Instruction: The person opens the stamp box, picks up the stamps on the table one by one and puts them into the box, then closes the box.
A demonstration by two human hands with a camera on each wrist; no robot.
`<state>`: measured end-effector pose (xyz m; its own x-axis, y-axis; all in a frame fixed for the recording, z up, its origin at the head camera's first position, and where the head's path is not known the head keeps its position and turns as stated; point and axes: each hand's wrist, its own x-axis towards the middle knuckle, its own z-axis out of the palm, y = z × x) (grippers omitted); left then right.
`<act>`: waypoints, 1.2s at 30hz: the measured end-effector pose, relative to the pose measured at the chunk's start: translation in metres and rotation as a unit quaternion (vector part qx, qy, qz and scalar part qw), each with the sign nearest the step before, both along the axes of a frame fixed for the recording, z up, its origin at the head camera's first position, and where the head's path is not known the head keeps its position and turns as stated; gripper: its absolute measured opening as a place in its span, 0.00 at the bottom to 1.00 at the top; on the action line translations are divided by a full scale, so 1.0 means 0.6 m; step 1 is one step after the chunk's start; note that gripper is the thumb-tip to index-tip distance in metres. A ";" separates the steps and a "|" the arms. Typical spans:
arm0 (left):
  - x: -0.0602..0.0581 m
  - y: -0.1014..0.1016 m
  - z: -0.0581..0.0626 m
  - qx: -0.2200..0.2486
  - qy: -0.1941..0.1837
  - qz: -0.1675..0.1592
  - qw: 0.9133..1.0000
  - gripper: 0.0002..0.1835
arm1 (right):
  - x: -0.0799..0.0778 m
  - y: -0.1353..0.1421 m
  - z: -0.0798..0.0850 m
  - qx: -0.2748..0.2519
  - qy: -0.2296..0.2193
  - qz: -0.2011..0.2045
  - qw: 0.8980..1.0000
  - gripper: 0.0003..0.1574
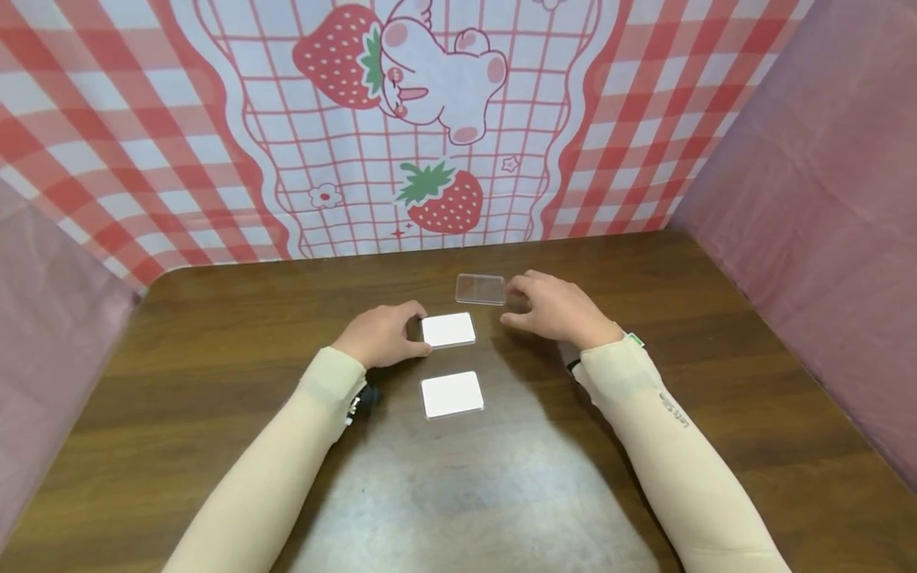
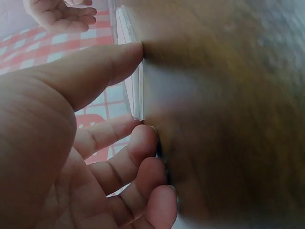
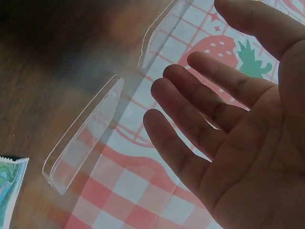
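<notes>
In the head view my left hand (image 1: 383, 336) pinches the left end of a white rectangular card in a clear case (image 1: 448, 329), thumb and index finger at its near and far edges. The left wrist view shows the case (image 2: 139, 90) edge-on, beside the thumb. A second white card in a clear case (image 1: 452, 395) lies nearer on the table. Beyond them is a transparent rectangular cover (image 1: 480, 290). Just right of it, my right hand (image 1: 555, 309) hovers with loosely bent fingers, holding nothing. Another clear cover (image 3: 83, 136) appears in the right wrist view.
The dark wooden table (image 1: 215, 382) meets a red-and-white checked cloth (image 1: 637, 103) with strawberries at the back. A pink cloth (image 1: 809, 199) hangs at the right. A green and blue packet (image 3: 12, 186) is cut off by the right wrist view's edge.
</notes>
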<state>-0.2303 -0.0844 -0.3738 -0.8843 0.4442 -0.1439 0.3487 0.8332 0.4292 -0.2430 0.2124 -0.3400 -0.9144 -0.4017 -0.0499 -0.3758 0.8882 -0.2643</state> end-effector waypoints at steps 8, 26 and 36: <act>0.023 -0.006 0.013 0.020 0.024 -0.010 0.999 0.32 | -0.002 0.007 0.001 -0.002 0.000 0.000 1.000 0.30; 0.107 0.012 0.015 -0.046 0.051 -0.096 0.993 0.29 | -0.006 0.045 0.016 -0.013 -0.046 0.003 0.999 0.26; 0.105 0.014 0.013 -0.038 0.061 -0.091 0.993 0.27 | -0.002 0.109 0.051 0.077 -0.095 0.005 0.992 0.09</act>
<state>-0.1675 -0.0760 -0.3660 -0.8034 0.5901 -0.0797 0.5419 0.7801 0.3127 -0.2442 0.2780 -0.3095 -0.8787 -0.3845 -0.2830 -0.3406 0.9203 -0.1926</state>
